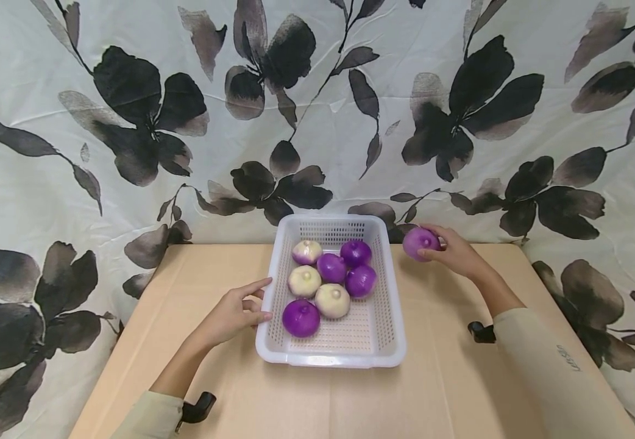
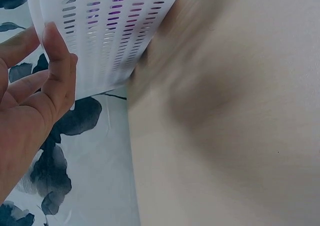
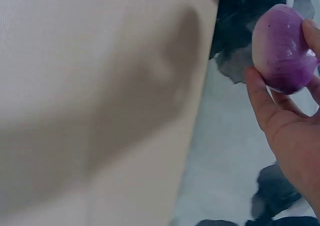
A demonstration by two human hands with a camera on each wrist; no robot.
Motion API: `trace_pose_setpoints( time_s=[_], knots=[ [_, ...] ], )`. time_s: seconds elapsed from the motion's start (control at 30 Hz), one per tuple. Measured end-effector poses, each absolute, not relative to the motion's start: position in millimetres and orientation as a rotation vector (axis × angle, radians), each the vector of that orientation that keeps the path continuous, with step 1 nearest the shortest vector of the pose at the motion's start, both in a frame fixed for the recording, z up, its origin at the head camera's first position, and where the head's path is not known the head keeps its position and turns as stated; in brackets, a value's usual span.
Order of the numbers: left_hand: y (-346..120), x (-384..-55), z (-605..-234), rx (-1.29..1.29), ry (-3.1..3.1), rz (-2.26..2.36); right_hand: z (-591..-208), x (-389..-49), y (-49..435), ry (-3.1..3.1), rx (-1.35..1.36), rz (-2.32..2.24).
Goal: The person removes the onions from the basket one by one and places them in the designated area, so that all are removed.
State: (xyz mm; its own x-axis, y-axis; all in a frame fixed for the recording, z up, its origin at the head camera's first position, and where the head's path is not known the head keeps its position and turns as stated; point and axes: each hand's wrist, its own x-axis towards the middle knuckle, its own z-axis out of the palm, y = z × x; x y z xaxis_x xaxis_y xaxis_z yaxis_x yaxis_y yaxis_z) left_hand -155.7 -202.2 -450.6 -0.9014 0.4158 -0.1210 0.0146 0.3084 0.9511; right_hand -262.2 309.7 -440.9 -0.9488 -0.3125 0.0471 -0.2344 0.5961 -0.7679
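A white perforated plastic basket [image 1: 372, 329] stands on the table with several onions in it. Some are purple, like the purple onion [image 1: 301, 317] near its front left; others are pale, like the white onion [image 1: 332, 300] beside it. My left hand [image 1: 237, 314] holds the basket's left rim; in the left wrist view, fingers [image 2: 59, 61] lie against its outer wall. To the right of the basket, my right hand [image 1: 454, 250] grips a purple onion [image 1: 420, 244], raised near the table's back edge. The right wrist view shows that onion [image 3: 282, 49] between thumb and fingers.
The light wooden table [image 1: 328, 402] ends at the back against a white cloth [image 1: 361, 152] with dark flower prints. Black wrist mounts [image 1: 199, 407] show at both sleeves.
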Motion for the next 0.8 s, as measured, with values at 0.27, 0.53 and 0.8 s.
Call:
trace_pose_setpoints(
  time_s=[0.27, 0.53, 0.8],
  knots=[
    [-202.9, -155.7, -450.3, 0.392, 2.238, 1.619, -471.8, -267.7, 311.2, 2.69, -0.261, -1.252],
    [-202.4, -156.0, -448.8, 0.395, 2.235, 1.61, -487.5, -267.2, 307.2, 2.68, -0.139, -1.214],
    [-202.9, -156.0, -448.3, 0.385, 2.257, 1.59, -489.9, -267.9, 299.3, 2.696, -0.145, -1.17]
  ],
)
